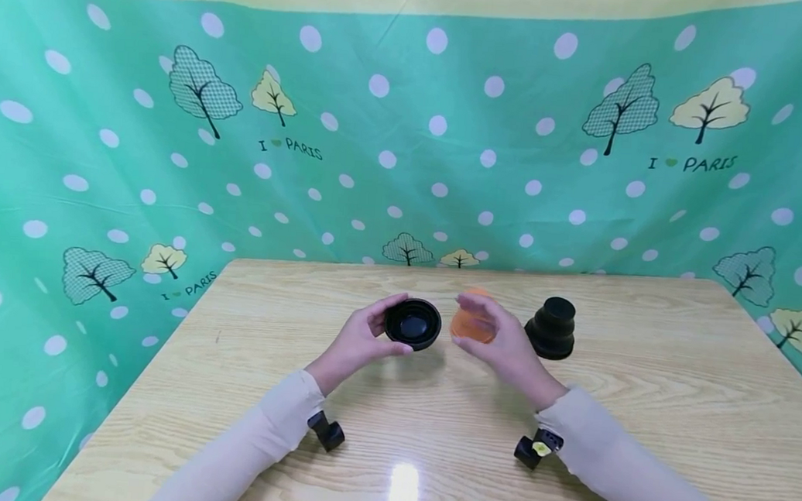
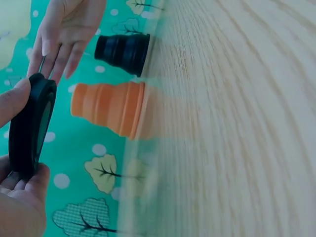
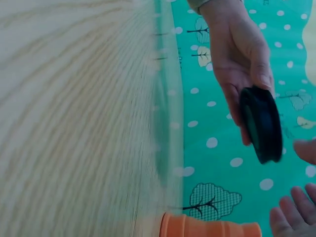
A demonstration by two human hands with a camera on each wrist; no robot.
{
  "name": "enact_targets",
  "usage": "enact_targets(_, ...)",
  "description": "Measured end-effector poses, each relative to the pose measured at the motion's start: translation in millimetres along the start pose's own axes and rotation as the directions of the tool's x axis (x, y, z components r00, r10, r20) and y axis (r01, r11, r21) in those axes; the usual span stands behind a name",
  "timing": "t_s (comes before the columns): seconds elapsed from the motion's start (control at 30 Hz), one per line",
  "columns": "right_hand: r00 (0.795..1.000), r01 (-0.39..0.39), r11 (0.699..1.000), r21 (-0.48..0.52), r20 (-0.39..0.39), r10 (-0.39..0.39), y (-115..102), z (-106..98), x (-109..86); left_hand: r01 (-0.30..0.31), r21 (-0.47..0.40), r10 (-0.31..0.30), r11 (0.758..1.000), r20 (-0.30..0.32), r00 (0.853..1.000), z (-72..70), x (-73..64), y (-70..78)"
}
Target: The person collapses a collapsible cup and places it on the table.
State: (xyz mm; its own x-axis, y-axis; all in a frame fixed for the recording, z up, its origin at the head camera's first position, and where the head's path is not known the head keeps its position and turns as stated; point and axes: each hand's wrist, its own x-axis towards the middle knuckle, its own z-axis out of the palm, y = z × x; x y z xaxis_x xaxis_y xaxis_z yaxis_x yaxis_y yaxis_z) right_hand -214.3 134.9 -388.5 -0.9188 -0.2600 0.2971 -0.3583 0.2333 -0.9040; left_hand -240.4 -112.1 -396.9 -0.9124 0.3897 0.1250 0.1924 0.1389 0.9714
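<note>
My left hand (image 1: 362,335) grips a collapsed black collapsible cup (image 1: 413,324) by its rim, thumb on the near side and fingers on the far side, held above the table. Nothing is in my right hand (image 1: 506,347), whose relaxed fingers are spread apart from the collapsed cup, as the left wrist view also shows. Behind the right hand in the head view, an extended orange collapsible cup (image 1: 471,327) is partly covered by the fingers. To its right, an extended black collapsible cup (image 1: 552,329) stands upside down on the table.
The light wood table (image 1: 654,423) ends at the back against a green dotted curtain (image 1: 443,145). A small black wrist camera (image 1: 327,432) sits on the left sleeve, another camera (image 1: 532,450) on the right. Light glares off the table's near middle.
</note>
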Motion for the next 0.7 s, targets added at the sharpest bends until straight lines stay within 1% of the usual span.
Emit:
enact_targets(0.07, 0.998, -0.008, 0.999, 0.047, -0.061, 0.011, 2.1, -3.5, 1.4, 0.02, -0.043, -0.02, 0.999, -0.015, 1.0, -2.8, 0.9, -2.5)
enact_targets(0.13, 0.991, -0.019, 0.995, 0.103, -0.128, 0.032, 4.0, -6.7, 3.3, 0.038, -0.065, -0.041, 0.997, -0.031, 0.999, -5.7, 2.7, -5.7)
enact_targets(0.23, 0.972, -0.048, 0.985, 0.165, -0.217, 0.084, 5.9, -10.7, 6.2, 0.07, -0.065, -0.073, 0.995, -0.052, 0.996, -11.0, 6.2, -12.0)
enact_targets(0.33, 0.955, -0.079, 0.978, 0.194, -0.266, 0.13, 7.8, -13.2, 8.6, 0.115, -0.068, -0.119, 0.991, -0.065, 0.991, -17.1, 10.4, -18.8)
enact_targets(0.43, 0.947, -0.111, 0.975, 0.195, -0.276, 0.163, 10.4, -14.5, 10.3, 0.154, -0.075, -0.159, 0.985, -0.061, 0.985, -23.9, 14.7, -24.9)
enact_targets(0.53, 0.943, -0.15, 0.969, 0.195, -0.266, 0.2, 14.4, -15.5, 12.4, 0.184, -0.055, -0.187, 0.981, -0.051, 0.981, -31.5, 18.9, -30.0)
enact_targets(0.6, 0.942, -0.169, 0.963, 0.21, -0.252, 0.221, 18.3, -16.5, 14.1, 0.2, -0.036, -0.202, 0.979, -0.062, 0.977, -36.1, 21.9, -33.1)
enact_targets(0.7, 0.939, -0.21, 0.946, 0.249, -0.219, 0.266, 24.2, -17.6, 17.4, 0.217, -0.006, -0.216, 0.976, -0.088, 0.972, -40.6, 25.2, -35.9)
